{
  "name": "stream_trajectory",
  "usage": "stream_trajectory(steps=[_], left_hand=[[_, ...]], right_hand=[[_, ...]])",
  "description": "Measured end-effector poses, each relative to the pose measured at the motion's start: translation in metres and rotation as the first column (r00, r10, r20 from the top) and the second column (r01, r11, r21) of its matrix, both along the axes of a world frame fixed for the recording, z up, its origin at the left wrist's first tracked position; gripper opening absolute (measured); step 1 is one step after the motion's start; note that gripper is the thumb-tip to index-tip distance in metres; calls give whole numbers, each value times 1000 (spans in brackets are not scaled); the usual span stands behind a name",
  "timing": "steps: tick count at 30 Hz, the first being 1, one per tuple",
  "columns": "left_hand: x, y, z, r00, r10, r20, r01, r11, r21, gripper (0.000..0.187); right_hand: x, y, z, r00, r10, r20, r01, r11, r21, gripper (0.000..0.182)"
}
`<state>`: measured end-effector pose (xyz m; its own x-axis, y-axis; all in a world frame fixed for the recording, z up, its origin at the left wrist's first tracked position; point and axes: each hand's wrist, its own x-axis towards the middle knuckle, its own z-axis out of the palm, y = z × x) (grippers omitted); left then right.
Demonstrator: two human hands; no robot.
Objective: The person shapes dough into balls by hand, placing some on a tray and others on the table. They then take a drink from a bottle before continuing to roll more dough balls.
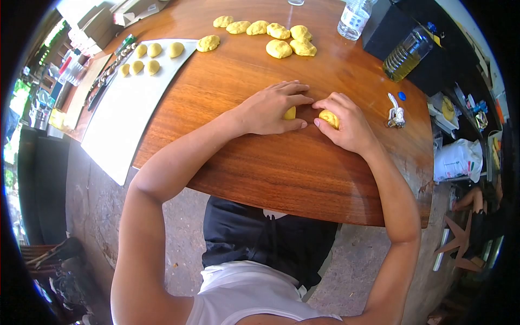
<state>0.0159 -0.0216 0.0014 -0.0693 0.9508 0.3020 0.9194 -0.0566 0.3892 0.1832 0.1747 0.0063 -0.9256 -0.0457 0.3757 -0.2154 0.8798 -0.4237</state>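
On the wooden table, my left hand curves over a yellow dough ball, which shows only between thumb and fingers. Beside it, my right hand cups a second yellow dough ball, with the thumb along its near side. Both balls rest on the tabletop, and my fingertips nearly meet between them. Farther back lie several rough yellow dough lumps in a loose group. Several smoother dough balls sit in two rows at the far end of a white tray on the left.
At the back right stand a clear plastic bottle and a bottle of yellowish oil, near a black box. A blue cap and a crumpled white wrapper lie right of my hands. The table's near edge is by my body.
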Motion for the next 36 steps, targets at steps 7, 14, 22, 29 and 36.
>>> stream_trajectory(steps=[7,14,22,29,36], left_hand=[[0,0,1,1000,-3,-1,2,1000,-4,59],[1,0,1,1000,0,-8,0,1000,3,58],[-1,0,-2,1000,-4,-3,4,1000,12,59],[-1,0,-2,1000,-3,-15,4,1000,19,59],[-1,0,-2,1000,-10,0,10,999,31,57]], right_hand=[[0,0,0,1000,2,3,-2,1000,-2,27],[1,-1,2,1000,1,6,-1,1000,-5,27],[0,0,1,1000,2,-3,-2,1000,10,26],[0,-1,0,1000,1,-4,-1,1000,-10,26],[0,0,-1,1000,3,-23,-3,1000,6,26]])
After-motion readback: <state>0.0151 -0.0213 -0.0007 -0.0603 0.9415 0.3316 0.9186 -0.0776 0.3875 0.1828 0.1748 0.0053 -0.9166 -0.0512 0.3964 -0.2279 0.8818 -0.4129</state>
